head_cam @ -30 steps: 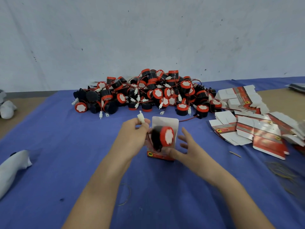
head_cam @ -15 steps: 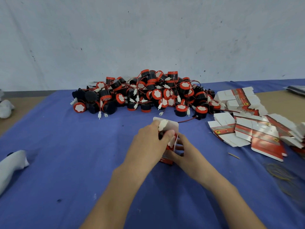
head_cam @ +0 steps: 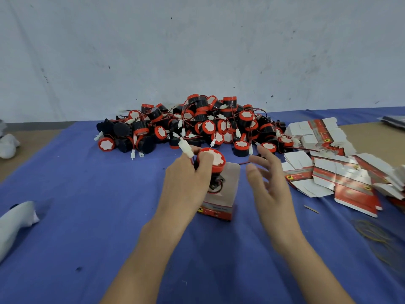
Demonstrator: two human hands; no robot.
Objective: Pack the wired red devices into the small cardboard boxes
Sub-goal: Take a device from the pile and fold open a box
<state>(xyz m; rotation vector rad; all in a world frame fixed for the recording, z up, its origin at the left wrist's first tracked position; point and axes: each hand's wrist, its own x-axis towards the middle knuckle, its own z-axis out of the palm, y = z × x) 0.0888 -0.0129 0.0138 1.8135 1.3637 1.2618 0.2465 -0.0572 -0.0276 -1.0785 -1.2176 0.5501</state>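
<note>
My left hand (head_cam: 186, 178) grips a red-and-black wired device (head_cam: 215, 160) with a white face, its white connector (head_cam: 186, 149) sticking up between my fingers. The device is above the open top of a small red-and-white cardboard box (head_cam: 221, 205) that stands on the blue cloth; its lower part and wire sit at the opening. My right hand (head_cam: 267, 183) hovers just right of the box with fingers spread, holding nothing. A large pile of the same devices (head_cam: 197, 126) lies behind.
Flat unfolded boxes (head_cam: 333, 170) are stacked at the right. Yellow rubber bands (head_cam: 372, 233) lie near the right edge. White cloth items (head_cam: 15, 220) sit at the left. A blue cloth (head_cam: 87, 216) covers the table, which ends at a grey wall.
My left hand lifted off the box top and now holds the device higher above the opening. My right hand let go of the box and moved away to the right, fingers spread.
</note>
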